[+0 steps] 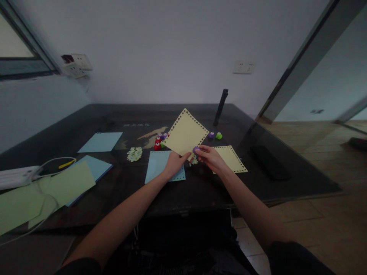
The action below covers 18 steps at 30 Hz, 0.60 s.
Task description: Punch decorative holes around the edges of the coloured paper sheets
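Observation:
A pale yellow sheet of paper (186, 133) with small holes punched along its edges is held up above the table, tilted cornerwise. My left hand (174, 163) pinches its lower corner. My right hand (210, 157) is closed on a small purple craft punch (196, 149) at the sheet's lower right edge. Beneath my hands lie a blue sheet (155, 162) with punched edges and another yellow sheet (231, 158), also punched. Some paper bits (194, 160) show between my hands. Red punches (157, 143) stand partly behind the raised sheet.
Right of the raised sheet stand a purple punch (211, 135) and a green punch (219, 136). Paper cutouts (134, 154) lie in a pile to the left. Farther left are a blue sheet (101, 142), green sheets (69, 183) and a white power strip (17, 177) with a cable. A dark phone-like slab (269, 162) lies right.

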Each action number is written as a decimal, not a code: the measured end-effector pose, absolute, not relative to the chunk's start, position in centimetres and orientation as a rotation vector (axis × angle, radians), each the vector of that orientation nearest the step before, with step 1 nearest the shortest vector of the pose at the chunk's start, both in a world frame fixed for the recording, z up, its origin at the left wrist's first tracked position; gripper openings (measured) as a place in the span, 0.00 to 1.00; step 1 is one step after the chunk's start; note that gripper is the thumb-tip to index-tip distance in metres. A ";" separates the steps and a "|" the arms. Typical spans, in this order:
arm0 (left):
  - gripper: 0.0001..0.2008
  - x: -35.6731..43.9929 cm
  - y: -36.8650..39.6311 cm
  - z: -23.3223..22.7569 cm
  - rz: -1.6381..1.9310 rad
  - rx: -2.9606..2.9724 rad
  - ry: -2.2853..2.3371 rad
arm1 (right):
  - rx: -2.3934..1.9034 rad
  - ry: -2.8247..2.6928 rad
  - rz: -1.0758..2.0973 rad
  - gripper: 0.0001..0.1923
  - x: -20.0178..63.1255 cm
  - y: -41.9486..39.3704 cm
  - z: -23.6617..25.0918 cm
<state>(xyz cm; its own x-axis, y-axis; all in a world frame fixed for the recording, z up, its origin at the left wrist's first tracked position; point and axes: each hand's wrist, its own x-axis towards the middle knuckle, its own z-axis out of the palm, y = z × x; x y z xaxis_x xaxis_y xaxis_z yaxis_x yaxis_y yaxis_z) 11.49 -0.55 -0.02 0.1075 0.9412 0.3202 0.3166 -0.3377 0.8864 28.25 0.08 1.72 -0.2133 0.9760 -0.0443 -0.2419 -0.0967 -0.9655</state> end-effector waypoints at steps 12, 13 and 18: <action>0.09 11.1 -0.4 0.4 1.237 1.644 1.306 | -1.035 -1.215 1.511 0.18 28.6 0.0 2.0; 0.08 11.1 -0.4 0.5 1.241 1.645 1.305 | -1.039 -1.223 1.499 0.17 28.6 0.0 1.9; 0.06 11.0 -0.5 1.1 1.266 1.642 1.341 | -1.064 -1.188 1.477 0.15 28.7 0.3 1.6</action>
<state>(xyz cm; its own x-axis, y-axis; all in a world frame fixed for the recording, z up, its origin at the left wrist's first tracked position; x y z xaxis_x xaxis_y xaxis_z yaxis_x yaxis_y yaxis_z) 11.03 -0.53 1.10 0.0059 0.9630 0.2696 0.3242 -0.2569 0.9105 28.65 0.33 1.59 -0.1919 0.9788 -0.0712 -0.1401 -0.0991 -0.9852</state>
